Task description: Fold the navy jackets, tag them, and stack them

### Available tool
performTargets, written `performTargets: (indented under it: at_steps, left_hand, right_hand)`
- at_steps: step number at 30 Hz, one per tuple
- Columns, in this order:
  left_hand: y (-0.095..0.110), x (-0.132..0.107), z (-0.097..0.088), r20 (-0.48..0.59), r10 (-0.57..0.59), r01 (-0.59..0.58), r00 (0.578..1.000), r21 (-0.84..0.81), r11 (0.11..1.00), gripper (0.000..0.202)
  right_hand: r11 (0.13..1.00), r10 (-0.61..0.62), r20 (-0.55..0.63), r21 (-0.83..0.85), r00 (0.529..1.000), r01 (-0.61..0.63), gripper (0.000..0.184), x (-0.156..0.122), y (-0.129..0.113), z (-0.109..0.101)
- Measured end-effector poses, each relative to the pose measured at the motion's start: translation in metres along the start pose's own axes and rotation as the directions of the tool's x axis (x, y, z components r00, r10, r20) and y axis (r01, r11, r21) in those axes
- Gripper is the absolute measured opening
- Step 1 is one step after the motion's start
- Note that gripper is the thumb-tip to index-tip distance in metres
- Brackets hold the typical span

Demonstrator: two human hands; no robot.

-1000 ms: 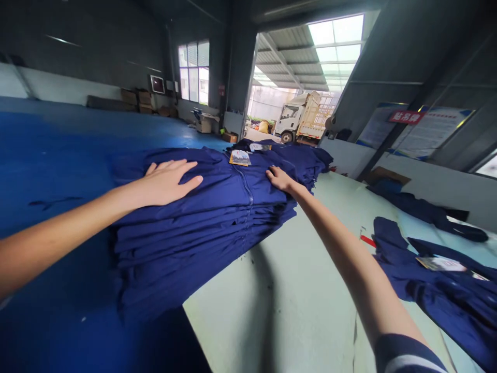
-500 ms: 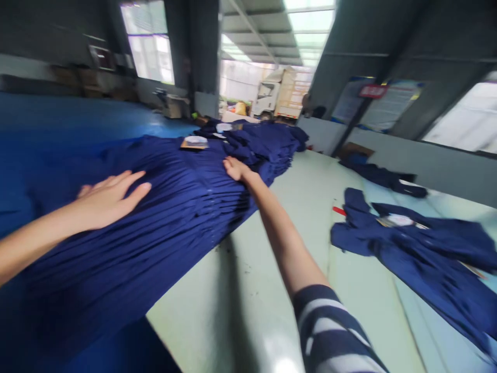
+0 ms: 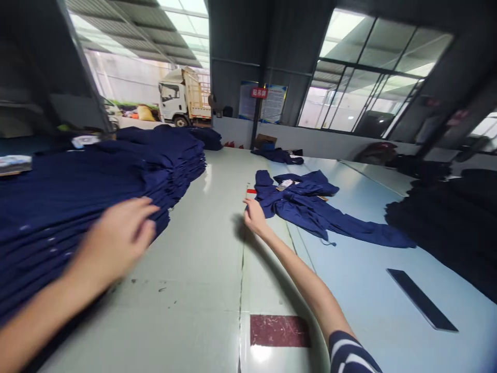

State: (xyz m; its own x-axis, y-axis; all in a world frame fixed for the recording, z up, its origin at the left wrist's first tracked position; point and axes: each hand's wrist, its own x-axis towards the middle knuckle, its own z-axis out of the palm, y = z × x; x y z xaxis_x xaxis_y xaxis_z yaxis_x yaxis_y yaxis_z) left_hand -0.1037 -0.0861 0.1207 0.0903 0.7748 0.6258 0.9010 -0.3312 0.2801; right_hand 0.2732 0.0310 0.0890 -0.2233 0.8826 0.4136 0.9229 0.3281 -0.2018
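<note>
Stack of navy garments (image 3: 89, 191) along the left edge of the table (image 3: 186, 269), one loose navy garment (image 3: 298, 202) mid-table; left hand (image 3: 116, 238), right hand (image 3: 254, 217) half-open, empty.

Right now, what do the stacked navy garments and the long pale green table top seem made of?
The stacked navy garments look like matte woven fabric, soft at the folds, fibre unclear. The pale green table top looks like smooth painted or laminated board, glossy where it catches light.

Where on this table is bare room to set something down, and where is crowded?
Free: the pale green tabletop between the navy garment stack and the right hand; the pale blue surface between the spread garment and the black strip. Crowded: around the stack and the dark pile.
</note>
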Motion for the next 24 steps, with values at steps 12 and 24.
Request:
performTargets:
  at_steps: [12, 24]
  left_hand:
    - [0.196, 0.051, 0.352, 0.332, 0.120, -0.045, 0.936, -0.227, 0.973, 0.063]
    - [0.199, 0.050, 0.329, 0.401, 0.145, -0.077, 0.904, -0.179, 0.981, 0.050]
  right_hand:
    - [0.795, 0.513, -0.128, -0.304, 0.849, -0.525, 0.050, -0.098, 0.202, 0.043]
    - [0.870, 0.480, 0.255, -0.258, 0.839, -0.419, 0.038, -0.094, 0.160, 0.006]
